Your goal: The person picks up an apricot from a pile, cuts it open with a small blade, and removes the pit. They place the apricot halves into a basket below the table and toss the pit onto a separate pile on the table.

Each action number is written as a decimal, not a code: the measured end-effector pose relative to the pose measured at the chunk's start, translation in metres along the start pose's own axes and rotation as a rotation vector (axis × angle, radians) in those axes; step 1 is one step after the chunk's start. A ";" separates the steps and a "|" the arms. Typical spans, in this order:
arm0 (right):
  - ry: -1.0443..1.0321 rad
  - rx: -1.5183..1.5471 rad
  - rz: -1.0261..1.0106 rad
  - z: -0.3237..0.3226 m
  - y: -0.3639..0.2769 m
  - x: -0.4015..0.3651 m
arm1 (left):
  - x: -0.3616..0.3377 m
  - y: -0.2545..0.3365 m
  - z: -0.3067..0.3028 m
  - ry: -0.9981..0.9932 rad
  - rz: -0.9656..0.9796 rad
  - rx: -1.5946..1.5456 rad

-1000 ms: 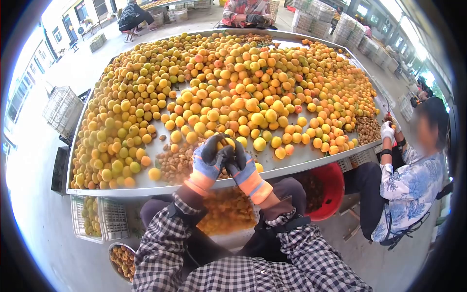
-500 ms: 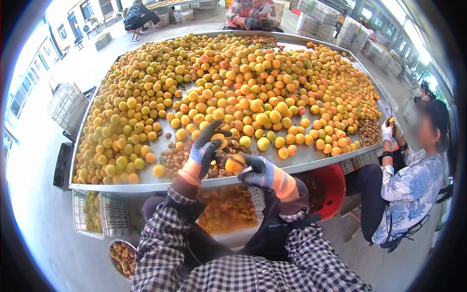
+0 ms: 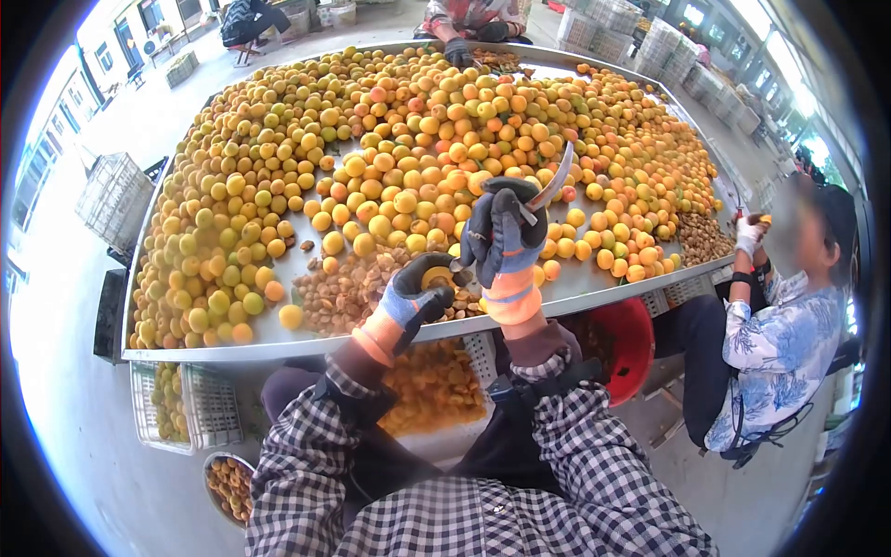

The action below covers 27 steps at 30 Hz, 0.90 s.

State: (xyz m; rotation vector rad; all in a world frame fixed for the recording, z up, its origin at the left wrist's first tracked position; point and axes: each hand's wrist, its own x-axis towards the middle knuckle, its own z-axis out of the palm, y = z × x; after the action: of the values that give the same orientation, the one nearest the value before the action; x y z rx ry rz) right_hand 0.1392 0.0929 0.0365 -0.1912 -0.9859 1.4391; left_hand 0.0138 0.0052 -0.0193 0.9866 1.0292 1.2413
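Observation:
My left hand [image 3: 415, 295], in a dark-palmed glove, is low over the table's near edge. Its thumb and fingers close on a cut apricot [image 3: 436, 278], whose open inner side faces up. Just right of it and higher, my gloved right hand [image 3: 506, 232] is wrapped round a knife with a curved blade [image 3: 560, 176] that points up and to the right. The knife's handle is mostly hidden in the fist. Brown apricot pits [image 3: 345, 295] lie heaped beside and beneath my left hand. Whole apricots [image 3: 399, 200] spread across the table beyond both hands.
The metal table's raised rim [image 3: 251, 351] runs before me. Below it stand a crate of apricot halves [image 3: 432, 385], a red tub [image 3: 634, 348], a white crate [image 3: 215, 408] and a bucket [image 3: 230, 487]. One co-worker [image 3: 784, 316] sits right; another [image 3: 473, 23] sits across.
My right hand has risen, bringing the knife blade into clear view. My left hand has lowered and closed round a cut apricot. The co-worker across now reaches onto the table.

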 end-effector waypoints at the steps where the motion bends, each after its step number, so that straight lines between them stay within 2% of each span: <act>1: -0.029 -0.044 -0.018 -0.001 0.005 -0.001 | 0.000 -0.001 0.001 0.016 0.024 -0.021; 4: -0.019 -0.056 -0.058 -0.003 0.013 -0.006 | 0.000 -0.001 0.003 0.030 0.017 -0.029; 9: 0.053 0.016 -0.004 -0.004 0.019 -0.011 | 0.002 -0.001 0.007 0.054 -0.043 0.000; 12: 0.068 -0.091 -0.004 -0.013 0.026 -0.008 | 0.005 -0.007 0.007 0.069 -0.073 0.149; 14: 0.073 0.015 0.104 -0.016 0.022 -0.007 | 0.014 -0.024 0.005 0.057 0.217 0.343; 16: 0.102 -0.012 0.114 -0.022 0.021 -0.007 | 0.018 -0.026 0.006 0.052 0.283 0.407; 17: 0.133 0.093 0.174 -0.023 0.019 -0.007 | 0.019 -0.024 0.007 0.056 0.355 0.472; 18: 0.162 0.199 0.233 -0.023 0.018 -0.006 | 0.018 -0.023 0.007 0.054 0.353 0.473; 20: 0.208 0.149 0.241 -0.024 0.019 -0.003 | 0.020 -0.022 0.009 0.046 0.389 0.532; 22: 0.399 0.148 0.330 -0.028 0.023 -0.003 | 0.020 -0.023 0.008 0.047 0.381 0.576; 27: 0.545 0.206 0.469 -0.035 0.030 -0.005 | 0.010 -0.019 0.010 0.072 0.367 0.648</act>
State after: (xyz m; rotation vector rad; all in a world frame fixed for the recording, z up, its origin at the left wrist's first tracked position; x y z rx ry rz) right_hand 0.1409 0.1099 -0.0069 -0.6571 -0.3500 1.7684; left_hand 0.0288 0.0140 -0.0362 1.6980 1.3906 1.2625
